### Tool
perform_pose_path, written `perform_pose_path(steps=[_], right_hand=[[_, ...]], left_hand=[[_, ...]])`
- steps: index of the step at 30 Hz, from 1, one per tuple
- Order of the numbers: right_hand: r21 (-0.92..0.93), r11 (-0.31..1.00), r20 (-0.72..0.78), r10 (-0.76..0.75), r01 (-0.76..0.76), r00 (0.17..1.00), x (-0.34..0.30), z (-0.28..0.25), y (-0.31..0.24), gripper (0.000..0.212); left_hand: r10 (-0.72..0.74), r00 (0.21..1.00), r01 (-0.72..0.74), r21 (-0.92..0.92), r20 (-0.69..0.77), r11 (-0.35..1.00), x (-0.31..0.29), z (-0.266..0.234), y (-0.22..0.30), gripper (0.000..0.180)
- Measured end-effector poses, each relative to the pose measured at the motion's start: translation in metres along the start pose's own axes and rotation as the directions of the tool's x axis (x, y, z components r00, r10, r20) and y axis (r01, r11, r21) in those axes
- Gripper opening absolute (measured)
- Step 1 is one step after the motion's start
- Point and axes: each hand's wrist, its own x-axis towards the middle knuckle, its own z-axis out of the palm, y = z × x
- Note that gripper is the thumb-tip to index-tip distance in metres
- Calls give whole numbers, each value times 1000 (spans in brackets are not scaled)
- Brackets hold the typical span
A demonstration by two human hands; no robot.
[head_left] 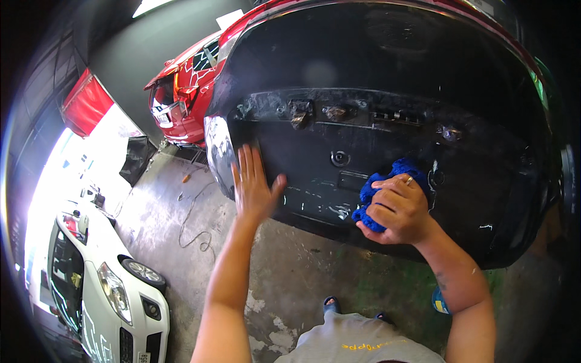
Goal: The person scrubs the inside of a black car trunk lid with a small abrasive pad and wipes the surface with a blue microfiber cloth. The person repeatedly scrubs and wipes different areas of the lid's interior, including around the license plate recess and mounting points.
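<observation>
In front of me spreads a large dark car panel (290, 151), which looks like a trunk lid or tailgate, with a recessed strip of fittings across it. My right hand (399, 209) grips a bunched blue cloth (370, 196) against the panel's lower right part. White streaks and smudges mark the dark surface near the cloth. My left hand (254, 184) lies flat at the panel's left edge, fingers stretched out and holding nothing. A small round fitting (340, 158) sits between the two hands.
A red car (187, 91) stands behind the panel at the far left. A white car (109, 284) is parked at the lower left. A thin cable (196, 227) lies on the concrete floor (163, 199). A blue container (440, 300) stands near my right forearm.
</observation>
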Motion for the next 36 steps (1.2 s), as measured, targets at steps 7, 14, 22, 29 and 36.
perform_pose_path(steps=[7,14,22,29,36], right_hand=[[-13,1000,-1,-7,7,1000,-1,4,1,29],[-18,1000,9,-1,1,1000,-4,-1,3,28],[-27,999,17,-20,20,1000,-3,5,4,27],[-24,1000,14,10,-9,1000,-8,5,5,27],[0,1000,25,2,-2,1000,-7,6,4,27]], left_hand=[[23,993,-26,23,114,999,18,-12,-16,116],[47,997,-39,-113,63,993,-37,5,8,105],[-75,997,74,102,1,992,61,-14,-13,102],[-231,964,251,-166,130,954,-88,17,87,97],[-277,961,273,-99,-22,957,-15,22,33,96]])
